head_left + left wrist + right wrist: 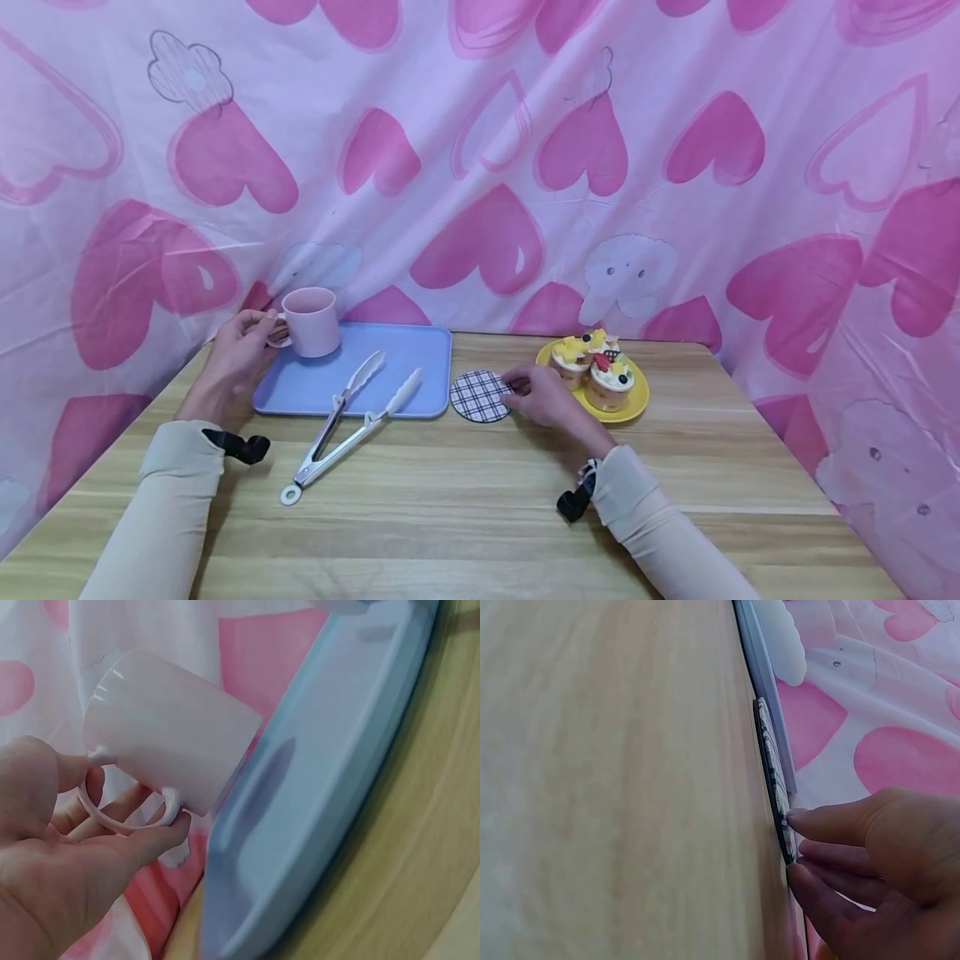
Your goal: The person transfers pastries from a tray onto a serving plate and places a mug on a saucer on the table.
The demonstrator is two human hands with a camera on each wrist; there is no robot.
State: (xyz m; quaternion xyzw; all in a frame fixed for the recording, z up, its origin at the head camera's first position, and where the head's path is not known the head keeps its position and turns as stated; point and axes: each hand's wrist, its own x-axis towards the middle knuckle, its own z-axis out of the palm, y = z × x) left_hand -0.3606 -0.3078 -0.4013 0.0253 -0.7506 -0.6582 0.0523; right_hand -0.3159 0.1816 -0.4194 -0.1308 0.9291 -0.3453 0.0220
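A pink mug (312,323) is over the back left of the blue tray (285,390). My left hand (238,346) grips it by its handle (124,823). The left wrist view shows the mug upright relative to the tray, its shadow falling on the tray; I cannot tell whether its base touches. On the table right of the tray lies a round checked coaster (478,397). The thumb and fingers of my right hand (543,397) pinch its right edge. In the right wrist view the coaster (772,769) appears edge-on, close to the tabletop.
Silver tongs (341,450) with pale tips lie spread, tips on the tray and ring end on the table. Behind my right hand, a yellow plate (637,400) holds several dessert cups (609,387) topped with fruit. A pink heart-patterned cloth (480,167) hangs behind the table.
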